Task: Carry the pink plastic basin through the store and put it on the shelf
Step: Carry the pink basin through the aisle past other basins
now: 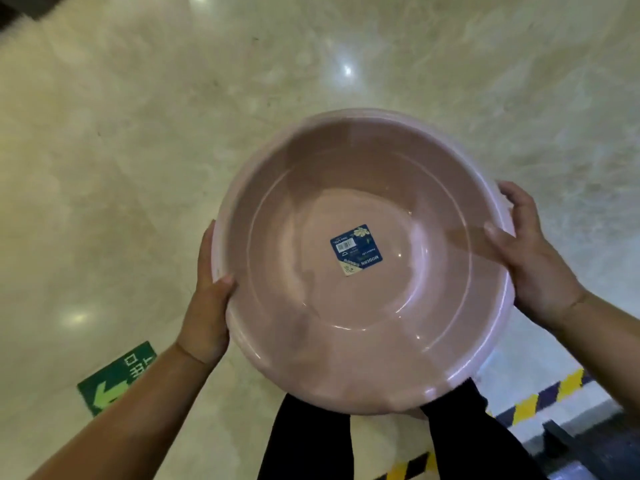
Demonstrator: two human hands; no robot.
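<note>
A round pink plastic basin (367,188) fills the middle of the view, held level in front of me above the floor. A blue label (356,249) sticks to the centre of its bottom. My left hand (207,306) grips the basin's left rim, thumb over the edge. On the opposite side my right hand (530,258) holds the right rim, thumb inside and fingers curled round the outside. The basin is empty. No shelf is in view.
Glossy cream marble floor (173,150) spreads all round. A green arrow exit sign (114,379) is stuck to the floor at lower left. Yellow-and-black hazard tape (540,400) edges a dark step at lower right. My black-clad legs (308,441) show below the basin.
</note>
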